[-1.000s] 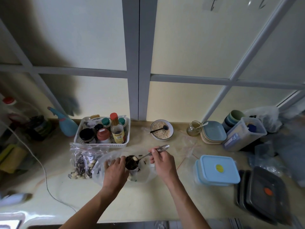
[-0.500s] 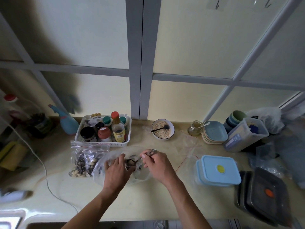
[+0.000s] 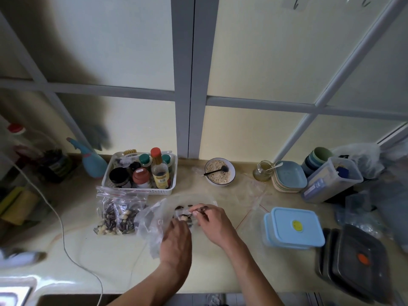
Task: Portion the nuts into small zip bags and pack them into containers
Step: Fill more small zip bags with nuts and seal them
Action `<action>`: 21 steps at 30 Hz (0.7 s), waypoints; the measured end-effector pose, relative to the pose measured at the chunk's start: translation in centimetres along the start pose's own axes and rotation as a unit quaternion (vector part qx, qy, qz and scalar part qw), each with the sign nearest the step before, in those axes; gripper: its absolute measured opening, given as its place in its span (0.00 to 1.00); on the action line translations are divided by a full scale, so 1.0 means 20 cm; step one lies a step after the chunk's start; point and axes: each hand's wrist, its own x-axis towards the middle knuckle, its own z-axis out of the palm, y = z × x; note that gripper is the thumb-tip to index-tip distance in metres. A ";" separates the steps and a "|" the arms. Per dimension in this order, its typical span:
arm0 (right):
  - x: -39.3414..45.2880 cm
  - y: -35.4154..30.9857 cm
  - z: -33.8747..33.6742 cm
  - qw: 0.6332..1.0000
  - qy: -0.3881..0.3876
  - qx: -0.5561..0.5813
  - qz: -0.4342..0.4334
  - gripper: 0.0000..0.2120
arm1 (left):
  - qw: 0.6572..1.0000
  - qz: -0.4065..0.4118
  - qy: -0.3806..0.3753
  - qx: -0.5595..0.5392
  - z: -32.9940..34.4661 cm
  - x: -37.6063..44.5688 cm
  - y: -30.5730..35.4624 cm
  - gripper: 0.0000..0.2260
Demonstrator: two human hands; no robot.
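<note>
head view, looking down at a pale surface (image 3: pixel 220 272) below a window. left hand (image 3: pixel 176 240) grips the near side of a big clear plastic bag (image 3: pixel 152 219), fingers curled into the plastic. right hand (image 3: pixel 213 221) is closed on a metal spoon (image 3: pixel 199 209), its handle pinched at the fingertips over the bag's mouth. the two hands are close together, nearly touching. a few loose nuts (image 3: pixel 184 216) and dark seeds show between them, inside the bag. left of the bag and touching it, filled zip bags (image 3: pixel 118 218) of striped seeds and pale nuts lie flat on the surface. behind those, a white basket (image 3: pixel 136 191) holds jars and bottles. a bowl of oats (image 3: pixel 219 172) with a black spoon sits behind the hands. empty zip bags (image 3: pixel 247 193) lie between the hands and a blue lidded container (image 3: pixel 294 227) to the right. dark lidded containers (image 3: pixel 357 261) are stacked at the right edge. stacked blue plates (image 3: pixel 290 176) and a small jar (image 3: pixel 262 171) stand toward the back right.
</note>
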 end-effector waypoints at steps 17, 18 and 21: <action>-0.05 -0.01 -0.07 0.991 0.012 0.131 -0.003 0.09 | 0.759 -0.088 0.016 -0.645 0.27 0.25 -0.24 0.26; -0.06 -0.01 -0.08 0.990 -0.002 0.137 -0.013 0.09 | 0.747 -0.086 0.029 -0.659 0.28 0.25 -0.24 0.22; -0.08 -0.01 -0.08 0.992 -0.058 0.109 -0.035 0.10 | 0.703 -0.096 0.031 -0.704 0.27 0.24 -0.24 0.18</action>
